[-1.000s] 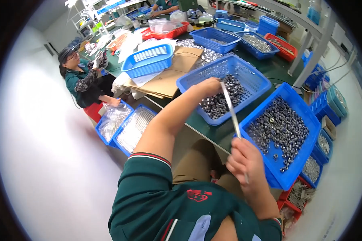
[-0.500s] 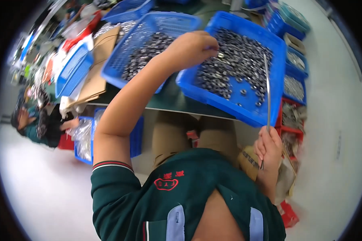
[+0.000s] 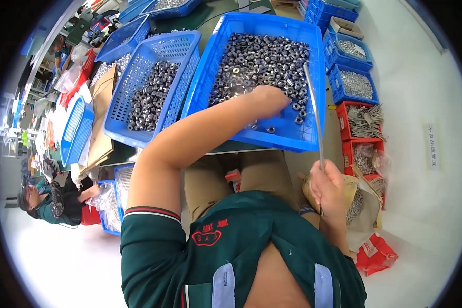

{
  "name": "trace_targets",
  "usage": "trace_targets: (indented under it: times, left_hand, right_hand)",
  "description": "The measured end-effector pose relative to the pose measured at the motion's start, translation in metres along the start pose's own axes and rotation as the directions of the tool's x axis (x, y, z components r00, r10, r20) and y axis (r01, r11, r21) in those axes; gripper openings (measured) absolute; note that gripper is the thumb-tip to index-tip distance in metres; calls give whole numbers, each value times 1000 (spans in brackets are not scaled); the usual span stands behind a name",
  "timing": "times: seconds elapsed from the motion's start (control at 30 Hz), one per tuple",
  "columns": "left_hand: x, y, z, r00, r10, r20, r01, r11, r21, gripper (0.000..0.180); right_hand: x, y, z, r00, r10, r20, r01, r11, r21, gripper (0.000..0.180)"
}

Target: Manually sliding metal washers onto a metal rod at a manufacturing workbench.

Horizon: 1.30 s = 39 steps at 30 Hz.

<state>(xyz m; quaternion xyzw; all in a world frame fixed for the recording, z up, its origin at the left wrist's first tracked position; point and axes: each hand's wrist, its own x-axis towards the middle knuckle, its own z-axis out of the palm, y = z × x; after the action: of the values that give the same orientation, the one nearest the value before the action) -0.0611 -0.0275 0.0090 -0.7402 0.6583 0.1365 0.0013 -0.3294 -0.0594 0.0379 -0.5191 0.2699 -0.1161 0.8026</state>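
Observation:
My left hand (image 3: 268,98) reaches into a blue plastic crate (image 3: 304,137) filled with small dark metal rings (image 3: 262,59); its fingers are down among the rings, and whether they hold any is hidden. My right hand (image 3: 327,187) is closed around the lower end of a long thin metal rod (image 3: 313,110), which points up and away over the crate's right side. My arm in a dark green sleeve crosses from the lower left.
A second blue perforated crate (image 3: 138,134) of dark rings sits to the left on the green table. Small blue and red bins (image 3: 355,84) of metal parts stand on the floor at right. Another person (image 3: 46,200) crouches at the far left by bags.
The view has swung down and closer to the crate. My left hand stays in the rings, and my right hand still holds the rod, now at the crate's right edge.

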Motion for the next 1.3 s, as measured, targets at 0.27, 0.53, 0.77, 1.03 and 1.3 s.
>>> trace_targets:
  times: [0.27,0.53,0.77,1.03,1.3]
  left_hand:
    - [-11,-47,-23,979,-202,-31,40,342,-939,18]
    - [-19,-51,-38,975,-217,-52,-118,-304,-945,24]
    - [-23,-44,-41,979,-169,-110,-152,-257,-954,23]
    - [-25,-36,-34,994,-15,-111,-111,-222,-969,24]
    - [-17,-39,-40,973,-189,-132,-82,248,-965,35]
  right_hand:
    - [7,7,-9,995,-10,100,11,1000,-13,10]
    - [9,4,-10,983,32,181,-33,999,-1,11]
    - [8,5,-6,976,57,210,-56,998,-12,10]
    - [7,-2,6,979,59,196,-56,998,-25,13]
    - [30,1,12,995,-35,97,35,999,1,12]
